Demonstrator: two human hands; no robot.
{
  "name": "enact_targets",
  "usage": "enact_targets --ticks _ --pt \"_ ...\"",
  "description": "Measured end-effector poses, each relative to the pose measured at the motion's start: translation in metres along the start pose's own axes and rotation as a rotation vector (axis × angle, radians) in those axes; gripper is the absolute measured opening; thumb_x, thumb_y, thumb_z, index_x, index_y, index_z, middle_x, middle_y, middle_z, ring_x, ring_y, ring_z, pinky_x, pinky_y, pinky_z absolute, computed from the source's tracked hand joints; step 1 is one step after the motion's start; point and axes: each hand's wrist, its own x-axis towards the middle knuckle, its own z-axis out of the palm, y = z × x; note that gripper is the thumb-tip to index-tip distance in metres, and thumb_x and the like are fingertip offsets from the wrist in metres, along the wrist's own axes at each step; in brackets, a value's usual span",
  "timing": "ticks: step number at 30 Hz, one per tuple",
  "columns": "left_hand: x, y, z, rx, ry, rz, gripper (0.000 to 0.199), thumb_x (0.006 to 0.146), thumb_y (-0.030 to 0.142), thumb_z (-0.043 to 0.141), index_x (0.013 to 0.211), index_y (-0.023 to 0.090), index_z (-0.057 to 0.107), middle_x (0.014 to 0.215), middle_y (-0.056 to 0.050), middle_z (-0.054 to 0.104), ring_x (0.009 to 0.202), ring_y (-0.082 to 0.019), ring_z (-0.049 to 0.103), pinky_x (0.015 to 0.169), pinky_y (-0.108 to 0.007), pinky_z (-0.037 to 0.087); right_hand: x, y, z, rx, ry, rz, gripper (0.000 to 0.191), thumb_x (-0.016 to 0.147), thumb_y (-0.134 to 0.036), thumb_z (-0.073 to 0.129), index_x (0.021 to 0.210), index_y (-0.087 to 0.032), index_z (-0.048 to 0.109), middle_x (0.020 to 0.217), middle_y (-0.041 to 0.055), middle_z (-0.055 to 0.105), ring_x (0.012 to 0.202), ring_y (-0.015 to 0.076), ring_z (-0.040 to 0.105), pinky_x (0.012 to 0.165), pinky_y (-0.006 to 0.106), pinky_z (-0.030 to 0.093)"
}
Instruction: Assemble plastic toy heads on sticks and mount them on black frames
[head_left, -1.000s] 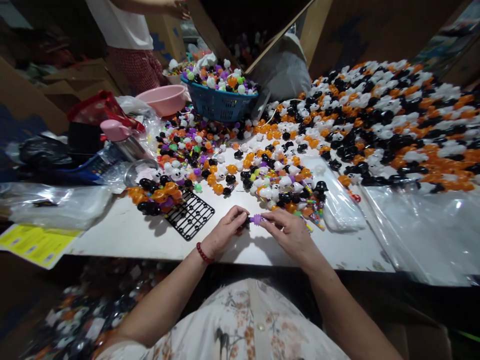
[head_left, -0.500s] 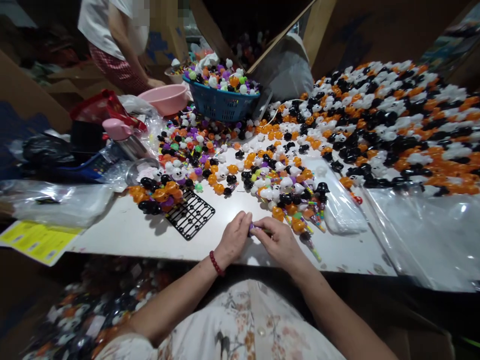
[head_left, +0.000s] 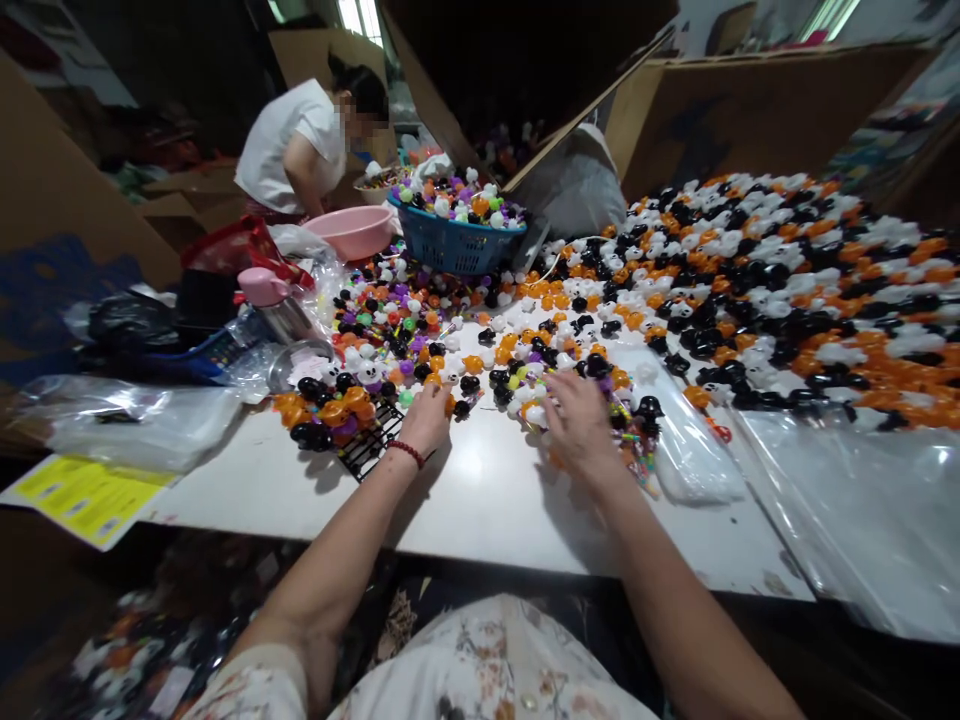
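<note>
My left hand [head_left: 426, 420] reaches forward over the table, fingers stretched and a little blurred, by a few loose orange and black plastic figure heads. On that wrist is a dark red bead bracelet [head_left: 406, 454]. With its fingers apart, my right hand [head_left: 581, 420] is over the near pile of figure-topped sticks [head_left: 517, 378], which are white, orange, black and purple; its fingertips touch or hover just above them. To the left of my left hand, a cluster of orange, black and white figures [head_left: 330, 410] lies partly on a black plastic grid [head_left: 369, 450].
A large heap of figures [head_left: 720, 260] covers the right side. Clear bags [head_left: 862, 510] lie in front of it. Behind stand a blue basket [head_left: 450, 245] of figures, a pink basin [head_left: 352, 232] and a pink-lidded flask [head_left: 274, 300]. A person [head_left: 292, 150] bends over at the back left.
My hands were together near the table's front edge, holding a small purple-topped stick. They have parted and moved forward, left and right. The view has tilted up; the other person bends lower.
</note>
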Motion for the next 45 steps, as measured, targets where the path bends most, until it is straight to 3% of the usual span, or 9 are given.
enact_targets --ticks 5,7,10,13,16,20,25,36,45 --pt "-0.003 -0.016 0.007 -0.07 -0.053 -0.01 0.03 0.086 0.02 0.057 0.115 0.014 0.06 0.114 -0.015 0.06 0.109 -0.029 0.058 0.097 -0.043 0.044 0.007 -0.041 0.085 -0.004 -0.407 -0.093 0.047 0.091 -0.003 0.041 0.132 -0.013 0.059 0.141 0.0144 0.057 0.118 0.028 0.051 0.102 0.041 0.044" --pt "-0.015 -0.017 0.004 -0.201 -0.038 -0.085 0.027 0.084 0.026 0.059 0.11 0.015 0.059 0.107 -0.012 0.062 0.102 -0.027 0.059 0.094 -0.041 0.046 0.01 -0.047 0.105 -0.028 -0.448 -0.103 0.042 0.091 -0.006 0.045 0.13 -0.014 0.059 0.143 0.0147 0.055 0.124 0.0308 0.047 0.101 0.044 0.043" --pt "-0.036 -0.016 -0.006 -0.523 -0.044 -0.168 0.028 0.084 0.033 0.06 0.108 0.019 0.058 0.099 -0.005 0.065 0.089 -0.021 0.061 0.083 -0.036 0.05 0.014 -0.046 0.113 -0.023 -0.421 -0.144 0.029 0.091 -0.01 0.052 0.116 -0.016 0.063 0.135 0.015 0.06 0.13 0.0324 0.042 0.105 0.047 0.038" --pt "-0.055 -0.015 -0.018 -0.789 -0.074 -0.166 0.033 0.084 0.04 0.061 0.111 0.02 0.059 0.1 -0.003 0.065 0.085 -0.017 0.061 0.077 -0.031 0.05 0.013 -0.043 0.101 0.023 -0.377 -0.151 0.02 0.09 -0.009 0.053 0.106 -0.016 0.064 0.113 0.0143 0.067 0.115 0.0285 0.053 0.103 0.043 0.039" --pt "-0.069 -0.009 -0.029 -0.838 -0.112 -0.152 0.042 0.086 0.045 0.062 0.12 0.022 0.06 0.107 -0.004 0.065 0.092 -0.018 0.061 0.083 -0.03 0.05 0.004 -0.042 0.078 0.124 -0.345 -0.116 0.018 0.096 -0.017 0.051 0.107 -0.016 0.065 0.098 0.0107 0.066 0.092 0.0241 0.059 0.089 0.038 0.046" --pt "-0.08 0.005 -0.037 -0.951 -0.185 -0.167 0.046 0.089 0.048 0.059 0.128 0.023 0.058 0.117 -0.005 0.063 0.103 -0.018 0.059 0.093 -0.031 0.047 -0.017 -0.042 0.044 0.315 -0.275 -0.104 0.023 0.1 -0.026 0.049 0.113 -0.019 0.067 0.094 0.0078 0.064 0.087 0.0206 0.06 0.08 0.032 0.049" --pt "-0.086 0.022 -0.037 -1.034 -0.252 -0.159 0.042 0.09 0.049 0.057 0.123 0.024 0.062 0.109 -0.004 0.064 0.094 -0.017 0.057 0.088 -0.03 0.046 -0.034 -0.042 0.017 0.358 -0.285 -0.091 0.023 0.099 -0.024 0.052 0.113 -0.017 0.069 0.088 0.0073 0.063 0.083 0.0203 0.06 0.079 0.032 0.049" --pt "-0.087 0.035 -0.035 -1.114 -0.398 -0.135 0.03 0.09 0.042 0.052 0.11 0.021 0.059 0.087 -0.001 0.054 0.073 -0.014 0.044 0.066 -0.026 0.037 -0.04 -0.048 -0.011 0.325 -0.396 -0.118 0.022 0.099 -0.021 0.051 0.11 -0.02 0.071 0.089 0.0068 0.062 0.083 0.0189 0.059 0.078 0.03 0.048" --pt "-0.093 0.045 -0.028 -1.165 -0.474 -0.114 0.029 0.094 0.048 0.048 0.101 0.021 0.054 0.086 0.001 0.048 0.071 -0.013 0.04 0.067 -0.025 0.036 -0.04 -0.056 -0.012 0.524 -0.396 0.054 0.016 0.095 -0.024 0.057 0.096 -0.02 0.072 0.086 0.0042 0.07 0.078 0.0166 0.062 0.072 0.028 0.046"
